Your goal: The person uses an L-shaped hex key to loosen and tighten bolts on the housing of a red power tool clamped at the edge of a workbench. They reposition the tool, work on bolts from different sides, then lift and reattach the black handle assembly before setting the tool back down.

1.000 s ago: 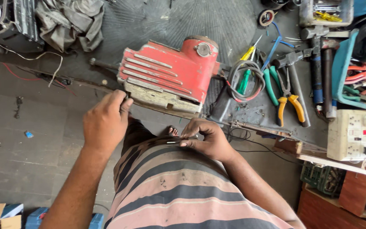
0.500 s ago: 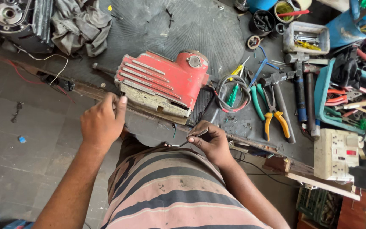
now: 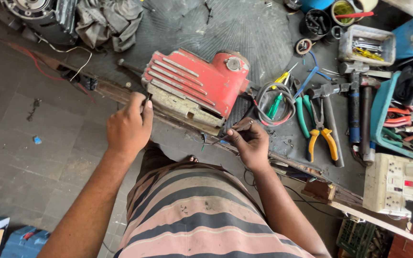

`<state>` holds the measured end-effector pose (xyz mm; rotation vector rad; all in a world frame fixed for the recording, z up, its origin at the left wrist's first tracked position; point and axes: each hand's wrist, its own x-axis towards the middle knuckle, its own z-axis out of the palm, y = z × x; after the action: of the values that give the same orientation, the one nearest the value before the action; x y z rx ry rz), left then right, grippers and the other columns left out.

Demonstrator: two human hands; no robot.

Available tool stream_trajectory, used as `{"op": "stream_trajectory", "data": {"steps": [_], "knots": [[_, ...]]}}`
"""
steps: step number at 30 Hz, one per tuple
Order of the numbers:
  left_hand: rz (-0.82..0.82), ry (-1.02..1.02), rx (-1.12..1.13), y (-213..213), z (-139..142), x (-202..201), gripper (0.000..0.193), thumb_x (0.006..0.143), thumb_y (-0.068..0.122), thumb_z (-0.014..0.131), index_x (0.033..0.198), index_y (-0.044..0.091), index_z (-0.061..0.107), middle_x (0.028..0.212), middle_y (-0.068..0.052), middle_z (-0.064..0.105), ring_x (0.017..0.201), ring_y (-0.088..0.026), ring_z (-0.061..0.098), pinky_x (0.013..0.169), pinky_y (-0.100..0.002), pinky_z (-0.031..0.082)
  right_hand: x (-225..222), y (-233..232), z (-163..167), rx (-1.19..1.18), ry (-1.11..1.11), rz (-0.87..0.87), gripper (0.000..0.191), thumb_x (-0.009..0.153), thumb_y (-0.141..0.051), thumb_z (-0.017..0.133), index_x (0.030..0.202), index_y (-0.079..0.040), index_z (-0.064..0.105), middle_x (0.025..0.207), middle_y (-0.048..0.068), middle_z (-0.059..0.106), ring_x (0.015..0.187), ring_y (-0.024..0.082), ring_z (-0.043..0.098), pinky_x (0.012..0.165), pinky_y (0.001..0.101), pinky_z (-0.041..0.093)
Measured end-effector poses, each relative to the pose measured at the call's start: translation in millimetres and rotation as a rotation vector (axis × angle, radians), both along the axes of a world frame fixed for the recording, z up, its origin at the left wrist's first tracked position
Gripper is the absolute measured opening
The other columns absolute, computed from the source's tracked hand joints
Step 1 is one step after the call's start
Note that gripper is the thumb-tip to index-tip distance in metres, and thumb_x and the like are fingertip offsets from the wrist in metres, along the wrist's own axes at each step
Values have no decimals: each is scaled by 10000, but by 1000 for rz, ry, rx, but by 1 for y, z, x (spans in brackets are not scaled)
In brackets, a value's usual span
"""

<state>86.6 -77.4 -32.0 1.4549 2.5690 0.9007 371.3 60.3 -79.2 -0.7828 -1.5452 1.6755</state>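
My left hand (image 3: pixel 129 125) is curled shut against the near left corner of the ribbed red metal housing (image 3: pixel 194 86), which lies at the near edge of the workbench (image 3: pixel 244 28). My right hand (image 3: pixel 250 142) pinches a thin metal tool (image 3: pixel 233 132) closed between its fingertips, the tip pointing at the housing's chipped, cream-coloured underside. The bench is covered by a dark ridged rubber mat, with yellow-handled pliers (image 3: pixel 320 136) near its right side and grey stone floor tiles (image 3: pixel 29 143) below.

My workbench (image 3: pixel 201 28), covered by a dark ribbed mat, carries a red finned housing (image 3: pixel 194 88) near its front edge. To its right lie a coiled cable (image 3: pixel 271 98), yellow-handled pliers (image 3: pixel 321 131), a hammer (image 3: pixel 331 114) and a white socket box (image 3: pixel 392 184).
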Motion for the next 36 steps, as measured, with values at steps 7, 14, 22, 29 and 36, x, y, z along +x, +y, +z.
{"op": "stream_trajectory", "data": {"steps": [7,14,22,29,36], "knots": [[23,-60,-28,-1,3,-1,323,979,369,591,1067,58,590,722,-114,706,689,-388,697,612,-528,524,2,-4,-5,155,-19,-3,142,963,6,730,930,-1,592,942,46,617,833,90,635,759,240,559],[6,-2,-118,-1,2,-4,278,1070,365,579,1038,93,627,779,-114,719,722,-376,709,636,-513,543,2,-4,-4,179,-42,-11,147,968,8,739,933,1,597,925,45,621,824,84,612,750,232,520],[-71,29,40,-21,-11,-9,225,1072,245,587,938,67,612,784,-129,688,719,-387,681,627,-495,505,2,-5,-5,70,3,-24,134,975,-12,728,940,2,600,930,38,625,841,88,630,771,237,550],[-164,-148,301,-6,15,-25,169,1101,185,542,1072,47,636,828,-85,662,750,-315,672,683,-444,502,8,-2,-12,-9,35,-89,134,991,-56,729,986,3,609,953,63,659,864,139,679,777,276,586],[-531,171,21,122,64,-56,193,1047,263,651,1063,85,725,974,-127,723,924,-366,678,805,-498,520,14,-1,-17,-247,275,-280,194,973,-90,712,1107,-13,595,974,116,710,912,208,726,779,333,611]]}}
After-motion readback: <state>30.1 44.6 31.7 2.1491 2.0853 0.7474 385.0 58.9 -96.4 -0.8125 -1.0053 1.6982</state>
